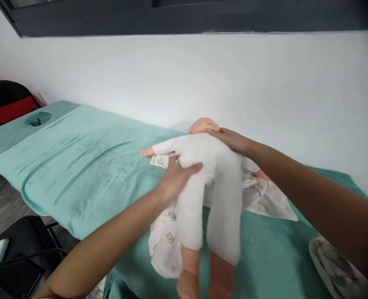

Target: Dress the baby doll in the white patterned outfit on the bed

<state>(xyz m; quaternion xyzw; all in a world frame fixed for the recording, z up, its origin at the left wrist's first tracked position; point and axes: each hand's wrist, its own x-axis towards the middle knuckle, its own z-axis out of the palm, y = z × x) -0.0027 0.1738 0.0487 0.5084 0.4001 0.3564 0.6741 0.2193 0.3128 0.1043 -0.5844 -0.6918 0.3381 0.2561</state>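
Both hands [177, 176] grip doll [209, 174] — feet cut off.

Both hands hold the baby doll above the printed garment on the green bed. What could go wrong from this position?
The doll has its legs past the bed edge, so it might slip toward the floor. The right hand only rests near the head, which could tip. The garment overhangs and may slide off under the left hand.
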